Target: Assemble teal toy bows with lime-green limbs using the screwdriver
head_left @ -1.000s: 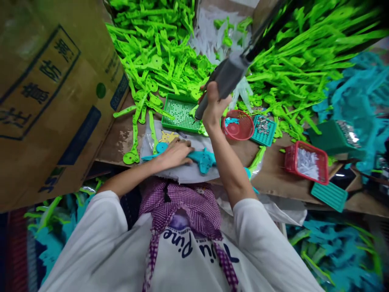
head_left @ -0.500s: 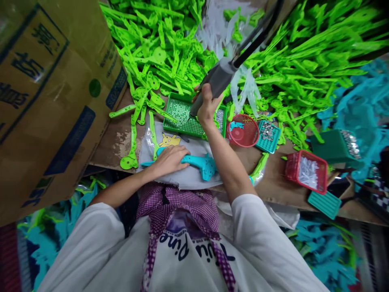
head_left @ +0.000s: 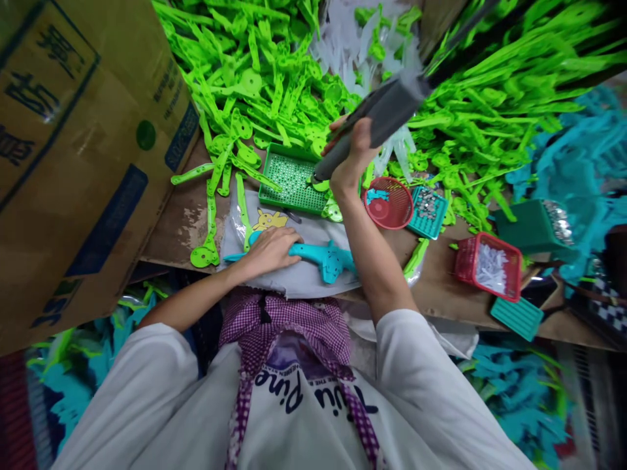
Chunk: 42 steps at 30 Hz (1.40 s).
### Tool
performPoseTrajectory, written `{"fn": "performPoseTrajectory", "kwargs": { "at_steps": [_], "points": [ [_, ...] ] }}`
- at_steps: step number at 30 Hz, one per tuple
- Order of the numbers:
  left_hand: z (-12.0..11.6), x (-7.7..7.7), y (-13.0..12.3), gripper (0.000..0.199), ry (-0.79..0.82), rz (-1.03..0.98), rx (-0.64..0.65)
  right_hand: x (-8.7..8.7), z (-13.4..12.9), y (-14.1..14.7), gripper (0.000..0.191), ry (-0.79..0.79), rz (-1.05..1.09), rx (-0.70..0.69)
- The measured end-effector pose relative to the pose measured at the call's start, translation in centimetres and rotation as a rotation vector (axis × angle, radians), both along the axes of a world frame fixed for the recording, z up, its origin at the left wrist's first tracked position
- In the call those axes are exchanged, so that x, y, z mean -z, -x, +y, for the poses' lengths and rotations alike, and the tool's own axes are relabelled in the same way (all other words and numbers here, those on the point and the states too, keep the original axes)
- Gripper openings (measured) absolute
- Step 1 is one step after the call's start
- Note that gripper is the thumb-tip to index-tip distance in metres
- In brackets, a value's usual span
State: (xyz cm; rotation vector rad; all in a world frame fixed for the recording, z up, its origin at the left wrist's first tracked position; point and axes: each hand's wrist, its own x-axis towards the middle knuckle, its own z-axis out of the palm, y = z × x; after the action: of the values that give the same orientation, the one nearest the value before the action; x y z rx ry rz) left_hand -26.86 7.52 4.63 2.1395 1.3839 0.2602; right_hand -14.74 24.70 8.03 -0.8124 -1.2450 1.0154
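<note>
My left hand [head_left: 272, 250] lies over a turquoise plastic part [head_left: 326, 256], its fingers curved onto it and pinning it to the grey cloth [head_left: 304, 286]. In my right hand [head_left: 353, 160] is a grey electric screwdriver [head_left: 392, 111] with a dark cord, gripped round its lower body. It is tilted, the nose pointing down and left above the green perforated tray [head_left: 289, 175]. The tip is too blurred to tell if it carries a screw. My right forearm covers the right end of the turquoise part.
Bright green plastic pieces [head_left: 274, 72] are heaped along the back. A big cardboard box [head_left: 117, 196] walls off the left. Toward the right stand a round red basket [head_left: 399, 219], a teal tray [head_left: 431, 225] of metal bits and a red basket [head_left: 463, 261] of whitish pieces.
The right hand and screwdriver have moved a little up and to the right, away from the tray's middle. My left hand stays on the turquoise part. The whole view has shifted slightly.
</note>
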Motion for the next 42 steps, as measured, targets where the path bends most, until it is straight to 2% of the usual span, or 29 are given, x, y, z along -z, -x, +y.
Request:
{"fn": "performPoseTrajectory", "kwargs": {
  "at_steps": [2,4,7,10,13,17,23,30,34,38,40,42],
  "points": [
    [0.0,-0.1,-0.1,0.029,-0.005,-0.005,-0.004,-1.5,-2.8,-1.9,0.065,-0.001,0.022,0.024],
    [-0.1,-0.1,-0.1,0.027,-0.010,-0.006,-0.009,-2.2,-6.4,-3.4,0.066,0.004,-0.004,0.028],
    [-0.2,-0.1,-0.2,0.026,-0.012,-0.006,-0.017,-1.5,-10.8,-4.2,0.069,-0.012,-0.071,0.032],
    [-0.3,0.0,-0.3,0.029,-0.011,-0.001,-0.023,-0.3,-12.6,-3.9,0.068,0.029,-0.029,0.049],
    [-0.3,0.1,-0.3,0.030,-0.019,0.005,-0.028,0.4,-12.5,-3.5,0.070,0.118,0.018,0.029],
    [-0.3,0.3,-0.3,0.027,-0.034,0.002,-0.030,0.8,-12.3,-3.2,0.071,0.192,0.032,-0.087],
    [-0.2,0.9,-0.2,0.030,-0.046,0.043,-0.056,2.4,-12.0,-2.2,0.063,0.132,-0.104,-0.274],
    [-0.3,1.0,-0.4,0.033,-0.048,0.047,-0.067,3.5,-12.1,-2.4,0.057,0.069,-0.207,-0.343],
    [-0.3,0.7,-0.5,0.029,-0.047,0.040,-0.065,2.9,-12.5,-2.5,0.062,0.066,-0.156,-0.271],
    [-0.3,0.5,-0.8,0.032,-0.043,0.004,-0.029,0.3,-12.2,-2.7,0.059,0.055,0.060,-0.053],
    [-0.4,0.1,-0.7,0.037,-0.069,-0.072,-0.034,-1.1,-11.9,-3.3,0.058,-0.021,0.124,0.080],
    [-0.9,-0.7,0.2,0.042,-0.141,-0.227,-0.089,-1.9,-11.8,-4.2,0.056,-0.079,0.096,0.148]
  ]
}}
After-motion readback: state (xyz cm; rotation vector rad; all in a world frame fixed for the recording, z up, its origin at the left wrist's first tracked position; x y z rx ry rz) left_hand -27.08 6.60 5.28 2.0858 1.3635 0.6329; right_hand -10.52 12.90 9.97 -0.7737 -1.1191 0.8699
